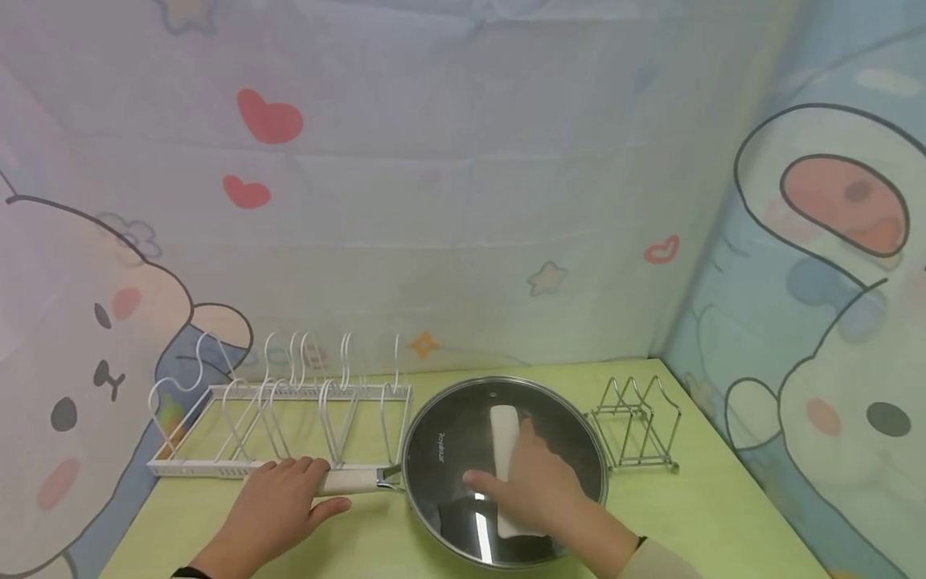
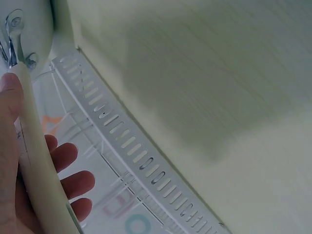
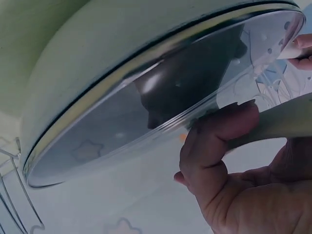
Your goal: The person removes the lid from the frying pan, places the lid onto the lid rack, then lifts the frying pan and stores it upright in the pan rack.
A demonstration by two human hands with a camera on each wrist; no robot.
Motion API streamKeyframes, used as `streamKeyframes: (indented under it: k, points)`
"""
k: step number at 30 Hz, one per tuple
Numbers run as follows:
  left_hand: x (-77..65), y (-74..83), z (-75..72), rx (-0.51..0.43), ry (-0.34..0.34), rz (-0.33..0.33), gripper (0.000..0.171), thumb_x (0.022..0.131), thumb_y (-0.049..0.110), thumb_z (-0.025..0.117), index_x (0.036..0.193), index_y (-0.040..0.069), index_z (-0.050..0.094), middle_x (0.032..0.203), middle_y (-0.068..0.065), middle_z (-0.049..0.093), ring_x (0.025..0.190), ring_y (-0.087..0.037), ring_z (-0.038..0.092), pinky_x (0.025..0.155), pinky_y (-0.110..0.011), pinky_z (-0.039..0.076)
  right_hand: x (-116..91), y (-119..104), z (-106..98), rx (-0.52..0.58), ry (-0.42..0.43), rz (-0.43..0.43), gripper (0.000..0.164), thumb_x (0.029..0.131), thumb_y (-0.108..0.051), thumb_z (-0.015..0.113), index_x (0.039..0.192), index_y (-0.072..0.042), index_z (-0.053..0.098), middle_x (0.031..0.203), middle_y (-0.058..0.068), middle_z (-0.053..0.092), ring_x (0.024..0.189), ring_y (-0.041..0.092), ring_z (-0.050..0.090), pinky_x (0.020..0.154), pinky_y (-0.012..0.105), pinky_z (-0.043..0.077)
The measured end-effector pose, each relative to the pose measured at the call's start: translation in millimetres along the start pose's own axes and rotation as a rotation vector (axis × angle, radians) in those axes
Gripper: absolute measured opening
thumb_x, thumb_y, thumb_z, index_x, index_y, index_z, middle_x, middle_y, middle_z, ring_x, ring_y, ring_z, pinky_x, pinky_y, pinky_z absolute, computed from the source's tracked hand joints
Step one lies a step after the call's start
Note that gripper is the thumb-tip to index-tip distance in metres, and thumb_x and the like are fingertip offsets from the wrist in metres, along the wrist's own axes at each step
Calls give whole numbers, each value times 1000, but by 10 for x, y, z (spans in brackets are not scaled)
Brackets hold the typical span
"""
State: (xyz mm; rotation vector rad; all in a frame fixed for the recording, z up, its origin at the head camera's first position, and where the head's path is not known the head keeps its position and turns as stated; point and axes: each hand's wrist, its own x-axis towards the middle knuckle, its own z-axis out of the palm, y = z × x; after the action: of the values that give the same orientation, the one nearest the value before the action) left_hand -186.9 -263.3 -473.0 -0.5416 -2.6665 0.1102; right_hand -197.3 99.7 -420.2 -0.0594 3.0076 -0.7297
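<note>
A deep, pale-sided frying pan [image 3: 92,73] sits at the middle front, covered by a glass lid [image 1: 448,418] with a metal rim and lettering. My left hand [image 1: 278,503] grips the pan's long cream handle [image 1: 350,482], which points left. In the left wrist view the thumb lies on one side of that handle and the fingers [image 2: 78,184] on the other. My right hand [image 1: 546,486] is over the lid and holds its long cream grip [image 1: 505,430]. The right wrist view shows a bent finger [image 3: 207,156] at this grip. The pan's inside shows only darkly through the glass.
A white wire rack [image 1: 311,466] with upright loops stands behind the left hand; the pan handle passes along its front rail. Right of the pan is a small metal rack [image 1: 644,461]. Both stand on a light green table [image 1: 723,515], before a printed cloth backdrop [image 1: 463,201].
</note>
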Motion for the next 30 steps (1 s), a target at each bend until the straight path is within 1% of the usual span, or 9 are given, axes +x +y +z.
streamKeyframes:
  k: [3, 5, 9, 12, 16, 20, 23, 27, 30]
  points:
    - [25, -7, 21, 10, 3, 10, 53, 89, 69, 73, 84, 21, 52, 67, 12, 46, 58, -11, 48, 53, -28, 37, 14, -14, 38, 1, -15, 4, 133, 84, -78, 74, 163, 13, 18, 130, 30, 66, 92, 32, 71, 77, 49, 63]
    - [41, -6, 31, 12, -5, 8, 54, 89, 70, 72, 83, 20, 51, 65, 11, 45, 56, -11, 47, 52, -27, 36, 17, -20, 53, 10, -18, 13, 131, 85, -75, 75, 163, 13, 17, 120, 27, 68, 84, 29, 69, 70, 45, 61]
    - [70, 17, 67, 32, -47, 8, 58, 90, 73, 69, 83, 19, 53, 66, 8, 49, 56, -14, 51, 52, -30, 40, 16, -33, 61, 16, -19, 16, 127, 88, -70, 75, 164, 13, 16, 101, 18, 69, 73, 24, 65, 62, 40, 57]
    - [104, 46, 102, 38, -77, 8, 59, 91, 76, 66, 85, 18, 55, 68, 7, 55, 59, -16, 57, 52, -33, 43, 14, -40, 56, 13, -17, 10, 125, 89, -66, 76, 163, 13, 16, 92, 15, 69, 72, 24, 65, 60, 40, 57]
    - [170, 82, 138, 16, -101, -5, 60, 91, 77, 65, 84, 18, 56, 68, 7, 57, 60, -17, 60, 52, -35, 45, 13, -43, 58, 10, -15, -2, 122, 90, -60, 78, 162, 16, 15, 92, 18, 71, 73, 26, 66, 61, 42, 57]
    - [226, 104, 151, -3, -130, -13, 61, 90, 78, 64, 82, 18, 54, 65, 7, 55, 56, -16, 57, 50, -35, 43, 30, -60, 59, 14, -12, -12, 119, 90, -53, 79, 161, 17, 15, 102, 23, 73, 74, 26, 67, 62, 42, 57]
    - [246, 113, 155, -12, -155, -15, 62, 90, 79, 63, 81, 19, 53, 63, 7, 52, 53, -14, 53, 48, -35, 41, 37, -66, 53, 24, -7, -15, 115, 89, -47, 79, 160, 18, 17, 100, 23, 72, 71, 24, 65, 60, 41, 55]
    - [245, 117, 158, -18, -183, -24, 63, 89, 81, 62, 81, 20, 52, 61, 7, 50, 50, -13, 50, 47, -35, 39, 48, -61, 50, 38, -14, -14, 113, 88, -42, 80, 160, 18, 17, 92, 20, 70, 66, 24, 62, 59, 40, 55]
    - [242, 121, 158, -15, -184, -23, 64, 89, 82, 60, 81, 20, 53, 60, 7, 48, 49, -13, 49, 47, -34, 39, 59, -50, 46, 41, -22, -14, 112, 89, -40, 81, 160, 18, 17, 89, 19, 69, 65, 24, 62, 57, 40, 55]
